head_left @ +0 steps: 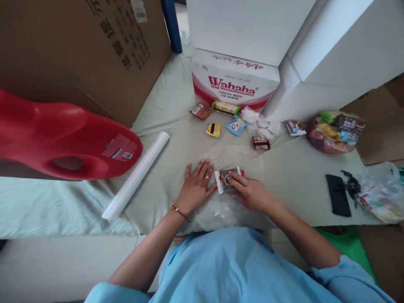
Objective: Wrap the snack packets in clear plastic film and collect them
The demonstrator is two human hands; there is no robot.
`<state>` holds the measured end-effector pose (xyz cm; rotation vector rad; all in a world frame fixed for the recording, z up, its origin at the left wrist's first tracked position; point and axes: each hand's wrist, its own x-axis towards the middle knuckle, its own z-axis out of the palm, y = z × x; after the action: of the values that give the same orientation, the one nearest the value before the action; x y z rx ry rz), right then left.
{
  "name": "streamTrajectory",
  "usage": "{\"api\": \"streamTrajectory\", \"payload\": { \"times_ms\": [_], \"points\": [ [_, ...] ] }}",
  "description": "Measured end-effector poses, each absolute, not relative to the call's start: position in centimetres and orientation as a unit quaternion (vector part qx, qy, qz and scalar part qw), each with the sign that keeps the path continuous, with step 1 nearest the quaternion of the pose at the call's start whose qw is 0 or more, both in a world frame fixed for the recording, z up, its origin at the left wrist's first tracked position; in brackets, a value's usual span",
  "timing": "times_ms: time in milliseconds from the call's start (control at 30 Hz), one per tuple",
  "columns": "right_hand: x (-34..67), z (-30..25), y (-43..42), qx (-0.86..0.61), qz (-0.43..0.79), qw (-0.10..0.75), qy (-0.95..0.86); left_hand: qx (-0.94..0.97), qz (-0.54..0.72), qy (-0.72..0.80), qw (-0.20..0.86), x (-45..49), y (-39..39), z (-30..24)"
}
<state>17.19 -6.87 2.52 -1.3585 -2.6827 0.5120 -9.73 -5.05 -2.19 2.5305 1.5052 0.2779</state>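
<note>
A sheet of clear plastic film [252,162] is spread on the pale green cloth in front of me. My left hand [195,189] lies palm down on its left part, fingers stretched and apart, with nothing held. A dark snack packet [222,179] with white and red ends lies on the film between my hands. My right hand [252,193] has its fingertips over the packet's top and the thumb by its near edge, closed on it. Part of the packet is hidden under those fingers. To the left, a white roll of film [137,174] rests diagonally on the cloth.
Small snacks surround a yellow packet [213,129] beyond the film, before a Wahaha carton [233,82]. A red jug [72,143] and large cardboard box [126,54] stand left. Right are a snack bag [334,132], black phone [338,195], keys [352,185] and plastic bag [383,193].
</note>
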Motion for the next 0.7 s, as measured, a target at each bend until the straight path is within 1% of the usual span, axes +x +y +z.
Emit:
{"api": "streamTrajectory", "payload": {
  "times_ms": [67,200,333,400,567,633,700],
  "points": [
    [16.8,3.4,-6.6,-0.448,0.149,0.031,-0.881,0.854,0.091,0.505,0.088,-9.7,-5.1,-2.2],
    [16.0,5.0,-5.0,-0.428,0.117,0.049,-0.895,0.854,0.082,0.507,0.083,-9.7,-5.1,-2.1],
    [14.7,3.7,-3.7,-0.403,0.140,0.039,-0.903,0.852,0.083,0.511,0.084,-9.6,-5.1,-2.0],
    [15.0,2.5,-3.4,-0.416,0.152,0.070,-0.894,0.851,0.079,0.512,0.085,-9.5,-5.1,-1.9],
    [19.0,1.6,-3.1,-0.513,0.220,0.244,-0.793,0.849,0.080,0.515,0.084,-9.5,-5.1,-1.9],
    [20.0,2.1,-3.0,-0.519,0.251,0.265,-0.773,0.849,0.082,0.515,0.085,-9.5,-5.1,-2.0],
    [19.8,2.5,-3.1,-0.480,0.275,0.244,-0.796,0.849,0.084,0.515,0.086,-9.5,-5.1,-2.0]
  ]
}}
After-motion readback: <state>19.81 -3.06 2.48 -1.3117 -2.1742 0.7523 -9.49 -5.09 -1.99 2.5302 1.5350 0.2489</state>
